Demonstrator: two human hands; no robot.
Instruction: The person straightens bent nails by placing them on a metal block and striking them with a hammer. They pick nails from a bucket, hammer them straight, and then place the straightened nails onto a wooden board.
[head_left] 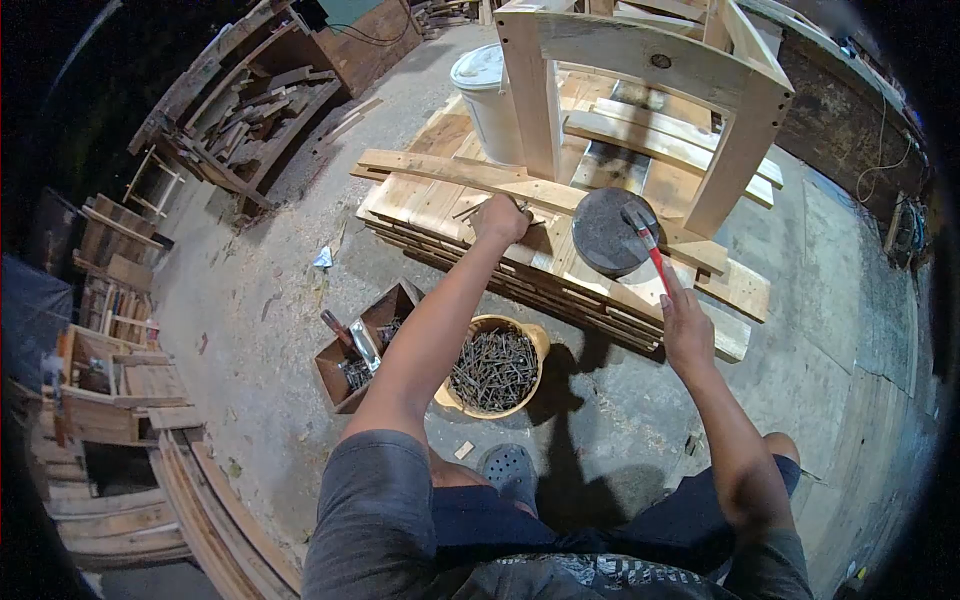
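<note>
My right hand [688,325] is wrapped round the red handle of a hammer [648,238]. The hammer's head rests on or just over a round dark metal block [603,243], which lies on stacked boards. To the left of the block, my left hand [502,219] is closed above the boards, its fingertips drawn together. Thin nails [466,211] stick out or lie beside it; what the fingers pinch is too small to make out. Below, a yellow bowl [541,345] on the floor is full of nails [492,370].
Left of the bowl stands a wooden box [333,379] with nails and a tool in it. A wooden frame [640,50] rises behind the block, with a white bucket [492,115] beside it. Stacked boards [590,310] form the low work surface. Scrap wood fills a shelf [290,140].
</note>
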